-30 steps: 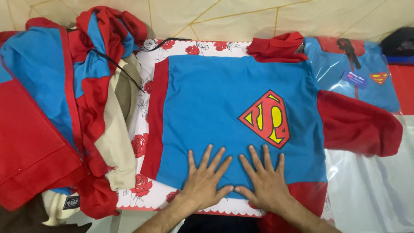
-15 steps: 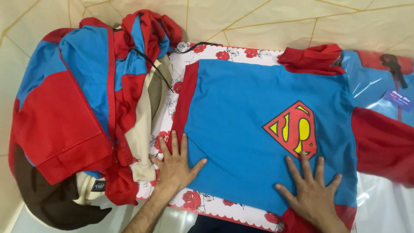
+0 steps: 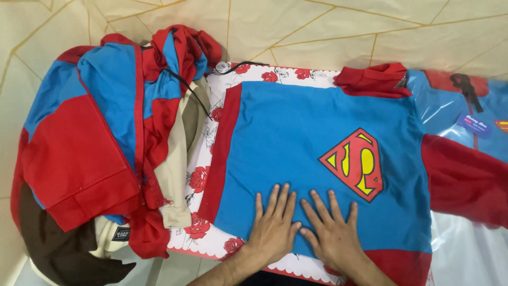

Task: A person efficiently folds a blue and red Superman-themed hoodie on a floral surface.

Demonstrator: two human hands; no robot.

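A blue sweatshirt [image 3: 301, 137] with red sleeves, a red waistband and a red-and-yellow shield emblem [image 3: 353, 163] lies flat on a white board [image 3: 211, 241] printed with red roses. My left hand [image 3: 274, 225] and my right hand [image 3: 332, 233] rest side by side, palms down and fingers spread, on the blue fabric near its front edge, just below and left of the emblem. Neither hand holds anything. The red sleeve [image 3: 465, 177] stretches out to the right.
A heap of red, blue, beige and brown garments [image 3: 100, 153] lies to the left of the board. At the right, a packed sweatshirt in a clear plastic bag [image 3: 460, 106] sits under the sleeve. The floor is cream tile [image 3: 328, 32] with gold lines.
My hands were spread apart half a second ago, left at the waistband edge and right below the emblem. They have come back together at the middle of the shirt's front edge.
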